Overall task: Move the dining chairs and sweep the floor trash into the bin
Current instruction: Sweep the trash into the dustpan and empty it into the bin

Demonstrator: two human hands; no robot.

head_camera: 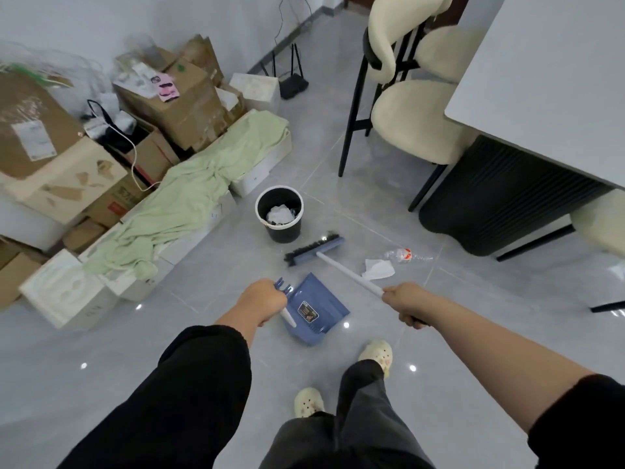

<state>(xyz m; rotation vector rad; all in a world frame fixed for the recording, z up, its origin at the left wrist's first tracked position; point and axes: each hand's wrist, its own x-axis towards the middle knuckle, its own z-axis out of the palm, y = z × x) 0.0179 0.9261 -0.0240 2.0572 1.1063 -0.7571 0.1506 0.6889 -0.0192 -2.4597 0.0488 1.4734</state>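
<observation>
Tissue (378,269) lies just right of the broom (314,248) our right fingers (394,299) clench; our left fingers (274,297) grasp the dustpan (324,296).

**Q:** Sweeping tools shown?
**A:** One broom (315,249), one dustpan (316,311), one bin (284,233).
**Q:** Litter on the floor (439,333)?
**A:** Two pieces: one tissue (378,269), one plastic bottle (402,255). Chairs (416,126): three, partly visible.

So the black round plastic bin with white rim (284,231) stands upright with crumpled white paper (280,214) inside, the blue black-bristled broom (314,250) has its head on the tiles just beside it, blue plastic dustpan (314,309) nearer, white crumpled tissue (378,269) and crushed clear bottle (404,255) by the handle, cream black-legged dining chairs (416,126) beyond.
</observation>
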